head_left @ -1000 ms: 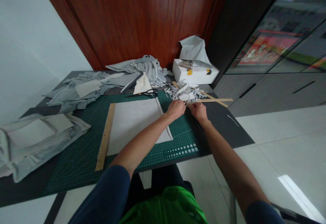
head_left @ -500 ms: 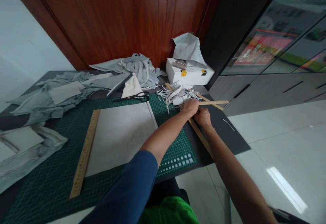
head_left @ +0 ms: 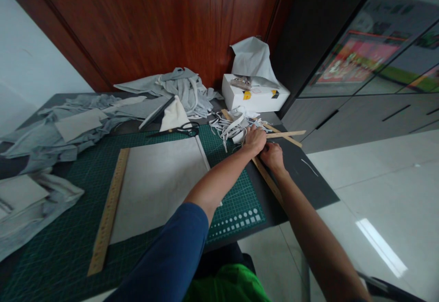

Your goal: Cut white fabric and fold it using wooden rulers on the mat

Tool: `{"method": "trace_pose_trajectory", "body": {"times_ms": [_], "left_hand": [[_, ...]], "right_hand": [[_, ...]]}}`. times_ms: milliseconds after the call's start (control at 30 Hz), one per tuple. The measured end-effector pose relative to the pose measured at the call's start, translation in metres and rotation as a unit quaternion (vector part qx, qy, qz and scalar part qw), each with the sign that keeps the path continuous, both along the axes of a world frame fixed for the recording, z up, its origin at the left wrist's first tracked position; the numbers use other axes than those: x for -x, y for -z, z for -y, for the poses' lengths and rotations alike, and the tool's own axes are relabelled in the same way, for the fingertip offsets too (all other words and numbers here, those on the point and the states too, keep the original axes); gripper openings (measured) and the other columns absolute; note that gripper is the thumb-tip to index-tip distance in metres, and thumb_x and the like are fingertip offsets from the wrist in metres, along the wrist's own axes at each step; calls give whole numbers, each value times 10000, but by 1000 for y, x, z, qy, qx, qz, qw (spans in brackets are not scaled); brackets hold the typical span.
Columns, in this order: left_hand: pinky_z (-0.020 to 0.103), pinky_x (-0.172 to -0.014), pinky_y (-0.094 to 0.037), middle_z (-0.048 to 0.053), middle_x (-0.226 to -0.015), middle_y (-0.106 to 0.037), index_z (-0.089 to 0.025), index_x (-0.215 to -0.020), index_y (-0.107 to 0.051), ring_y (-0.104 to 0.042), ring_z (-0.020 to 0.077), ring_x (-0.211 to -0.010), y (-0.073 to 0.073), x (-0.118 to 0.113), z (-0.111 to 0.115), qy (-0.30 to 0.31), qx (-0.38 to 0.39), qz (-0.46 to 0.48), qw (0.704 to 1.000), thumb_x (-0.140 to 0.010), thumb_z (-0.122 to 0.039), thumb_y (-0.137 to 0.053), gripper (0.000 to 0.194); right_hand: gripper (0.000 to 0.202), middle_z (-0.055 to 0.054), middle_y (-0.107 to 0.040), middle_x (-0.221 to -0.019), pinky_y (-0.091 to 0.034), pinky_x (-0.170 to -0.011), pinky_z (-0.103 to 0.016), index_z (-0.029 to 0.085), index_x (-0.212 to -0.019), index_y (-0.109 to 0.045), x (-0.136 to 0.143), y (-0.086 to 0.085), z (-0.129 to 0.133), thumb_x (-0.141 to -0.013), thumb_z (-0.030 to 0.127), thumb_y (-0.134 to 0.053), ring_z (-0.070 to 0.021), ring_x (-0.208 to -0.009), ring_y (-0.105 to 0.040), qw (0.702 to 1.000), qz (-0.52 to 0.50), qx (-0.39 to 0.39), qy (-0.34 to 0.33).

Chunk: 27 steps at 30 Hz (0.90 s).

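My left hand [head_left: 255, 140] is closed at the right edge of the pile of thin fabric scraps [head_left: 233, 126], over the wooden strips. Just right of it, almost touching, my right hand [head_left: 273, 154] has its fingers curled in. What either hand grips is too small to make out. One wooden strip [head_left: 288, 134] sticks out to the right beyond my left hand; another long one [head_left: 267, 178] runs from under the hands toward the table's front edge. A white fabric sheet [head_left: 154, 185] lies on the green cutting mat [head_left: 236, 199], a wooden ruler [head_left: 109, 210] along its left side.
Black scissors [head_left: 187, 129] lie at the mat's back edge beside a cream cloth [head_left: 173, 115]. Grey fabric heaps [head_left: 82, 119] cover the back left. A white box [head_left: 255, 97] with cloth on top stands at the back right.
The view has shifted slightly. Both hands stay close together by the scrap pile, with the left hand's fingers a little higher on the scraps.
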<state>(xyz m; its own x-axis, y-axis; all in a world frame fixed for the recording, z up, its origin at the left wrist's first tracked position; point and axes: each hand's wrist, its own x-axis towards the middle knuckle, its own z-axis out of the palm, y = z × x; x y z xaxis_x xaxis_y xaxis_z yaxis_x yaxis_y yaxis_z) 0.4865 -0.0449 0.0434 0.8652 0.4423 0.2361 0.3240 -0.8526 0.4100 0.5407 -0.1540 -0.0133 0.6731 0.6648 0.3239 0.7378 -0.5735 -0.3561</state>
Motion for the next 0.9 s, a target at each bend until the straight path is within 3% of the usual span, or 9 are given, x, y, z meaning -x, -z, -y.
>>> {"method": "trace_pose_trajectory", "body": {"times_ms": [100,233,433,633,767,900], "left_hand": [[538,-1123,-388,148,-1240,-748,-156,-1066,-797,-490,354,-1364,-5,8,6,-37,-20,-8,999,-1045,-95,-424,379],[522,-1069,-420,140,-1272,-728,-165,-1076,-788,-500,362,-1324,-15,16,11,-26,-8,21,999,-1048,-156,-478,311],[382,-1033,-486,132,-1130,-769,-152,-1043,-796,-666,266,-1132,-34,36,3,11,5,60,998,-1033,-130,-473,324],[331,-893,-543,148,-1019,-799,-133,-903,-788,-726,257,-993,-38,108,-9,-35,62,83,994,-1059,-177,-459,367],[303,-844,-546,112,-970,-814,-138,-893,-795,-740,235,-930,-35,166,-18,-43,106,98,989,-1021,-163,-533,293],[281,-796,-537,97,-930,-819,-127,-875,-809,-750,226,-890,-32,217,-24,-48,127,83,987,-921,-127,-648,167]], "right_hand": [[292,-230,-771,-997,-462,-997,-468,99,-942,-775,5,-5,0,-880,188,-504,-354,-1058,-674,1000,-1,18,16],[298,-245,-762,-1087,-425,-1025,-495,107,-949,-759,11,-12,1,-880,235,-500,-363,-1132,-646,999,7,3,33],[350,-219,-753,-1096,-448,-1000,-470,114,-1032,-728,29,-32,1,-916,249,-427,-336,-1089,-646,992,-4,-127,20],[408,-118,-714,-982,-487,-849,-368,187,-1001,-655,77,-61,-18,-1058,384,-301,-249,-898,-634,955,-132,-264,-5],[429,-114,-710,-1033,-507,-861,-348,173,-1084,-643,119,-72,-46,-1062,482,-347,-240,-957,-646,937,-183,-292,-56],[455,-92,-698,-987,-521,-780,-326,160,-1241,-588,161,-80,-73,-1040,533,-421,-224,-867,-646,922,-208,-298,-131]]}}
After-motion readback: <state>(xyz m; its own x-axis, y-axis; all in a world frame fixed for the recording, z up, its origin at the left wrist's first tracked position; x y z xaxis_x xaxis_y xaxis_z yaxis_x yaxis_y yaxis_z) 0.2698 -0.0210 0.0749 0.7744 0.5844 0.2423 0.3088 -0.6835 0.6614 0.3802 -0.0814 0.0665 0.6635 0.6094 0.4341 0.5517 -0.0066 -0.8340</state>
